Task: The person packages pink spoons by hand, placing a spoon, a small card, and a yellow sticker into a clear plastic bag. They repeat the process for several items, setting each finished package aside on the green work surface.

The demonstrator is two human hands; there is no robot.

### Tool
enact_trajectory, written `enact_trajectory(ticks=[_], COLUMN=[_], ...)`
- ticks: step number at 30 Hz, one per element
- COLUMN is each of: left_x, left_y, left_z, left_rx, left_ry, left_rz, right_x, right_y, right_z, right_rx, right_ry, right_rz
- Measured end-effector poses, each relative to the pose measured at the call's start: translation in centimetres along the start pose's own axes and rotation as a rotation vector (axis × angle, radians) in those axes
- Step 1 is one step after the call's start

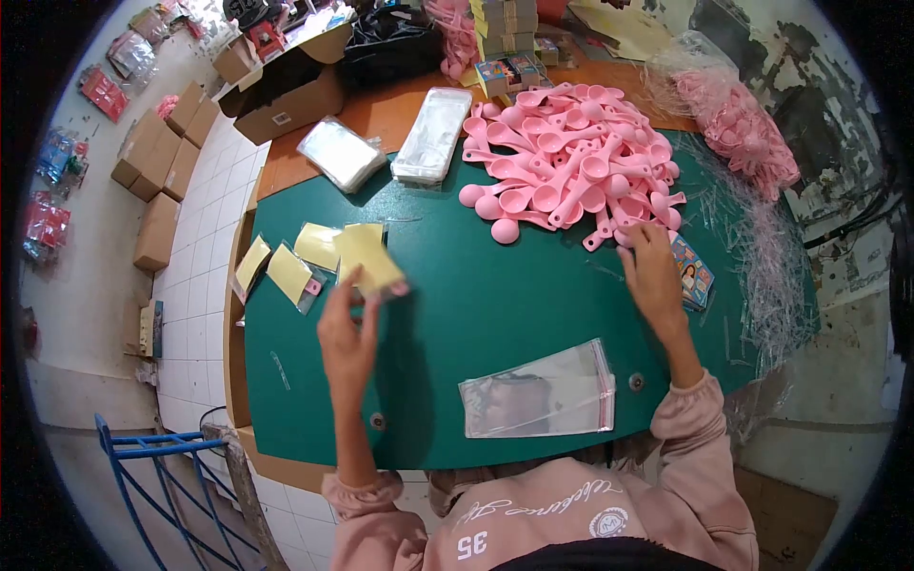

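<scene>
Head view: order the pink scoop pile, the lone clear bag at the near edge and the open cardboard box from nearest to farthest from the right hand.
1. Pink scoop pile, at the right hand fingertips, just ahead.
2. Clear bag, toward the person, slightly left.
3. Open cardboard box, far-left corner.

The yellow card (369,259) pinched in the left hand (347,333) is smeared by motion blur, so nothing on its face can be made out. The right hand (654,271) covers part of a small printed card (695,274), and its fingertips meet the pile of pink spoons (571,157), where it cannot be told whether they grip one. The stack of small boxes (505,24) is cut off by the picture's top edge.
</scene>
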State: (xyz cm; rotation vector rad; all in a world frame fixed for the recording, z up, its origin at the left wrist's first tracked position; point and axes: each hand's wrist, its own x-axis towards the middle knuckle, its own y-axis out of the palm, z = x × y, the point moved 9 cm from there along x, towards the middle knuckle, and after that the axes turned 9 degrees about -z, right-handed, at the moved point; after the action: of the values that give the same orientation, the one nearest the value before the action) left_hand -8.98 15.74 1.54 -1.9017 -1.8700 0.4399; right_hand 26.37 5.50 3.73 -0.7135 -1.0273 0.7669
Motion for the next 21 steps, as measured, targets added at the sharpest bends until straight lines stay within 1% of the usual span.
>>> enact_trajectory(ticks=[2,3,5,6,8,9,10,11,13,14,16,18,19,20,21], left_x=[2.1,2.6,2.9,3.1,4.0,4.5,5.1,5.9,6.5,6.9,8.3,9.5,10.3,11.2,11.9], left_y=[-1.0,-0.7,2.5,2.7,3.1,2.6,2.1,0.9,-1.1,-1.7,-4.5,-7.0,-8.3,-9.8,-11.3], left_z=[-1.7,-2.2,-1.6,-1.3,1.6,3.0,4.4,5.6,5.9,6.6,8.5,9.7,10.4,12.0,12.9], left_rx=[0.590,0.590,0.975,0.973,0.866,0.821,0.821,0.807,0.832,0.833,0.818,0.815,0.779,0.782,0.817], left_ry=[0.385,0.386,0.380,0.382,0.269,0.226,0.228,0.213,0.140,0.137,0.116,0.128,0.179,0.157,0.174], left_rz=[-0.201,-0.206,0.059,0.057,0.129,0.109,0.114,0.064,0.000,-0.001,-0.096,-0.136,-0.148,-0.161,-0.174], right_x=[1.4,1.8,2.0,2.1,2.1,2.0,2.0,2.0,2.0,2.0,2.0,1.9,1.9,2.0,2.0], right_y=[-0.4,-0.5,0.6,1.0,1.3,1.5,1.5,1.6,1.8,1.7,1.9,1.9,2.0,2.1,2.2], right_z=[-0.1,0.4,0.1,0.0,-0.4,-0.7,-0.8,-0.9,-0.9,-0.7,-0.7,-0.9,-0.9,-1.2,-1.4], right_rx=[-0.088,-0.107,-0.112,-0.115,-0.104,-0.093,-0.096,-0.073,-0.049,-0.052,-0.056,-0.062,-0.064,-0.037,-0.008], right_ry=[-0.056,-0.095,-0.109,-0.123,-0.096,-0.069,-0.064,-0.056,-0.051,-0.055,-0.061,-0.103,-0.102,-0.070,-0.038], right_rz=[-0.077,-0.074,-0.082,-0.090,-0.066,-0.037,-0.036,-0.030,-0.021,-0.025,-0.030,-0.085,-0.086,-0.082,-0.077])
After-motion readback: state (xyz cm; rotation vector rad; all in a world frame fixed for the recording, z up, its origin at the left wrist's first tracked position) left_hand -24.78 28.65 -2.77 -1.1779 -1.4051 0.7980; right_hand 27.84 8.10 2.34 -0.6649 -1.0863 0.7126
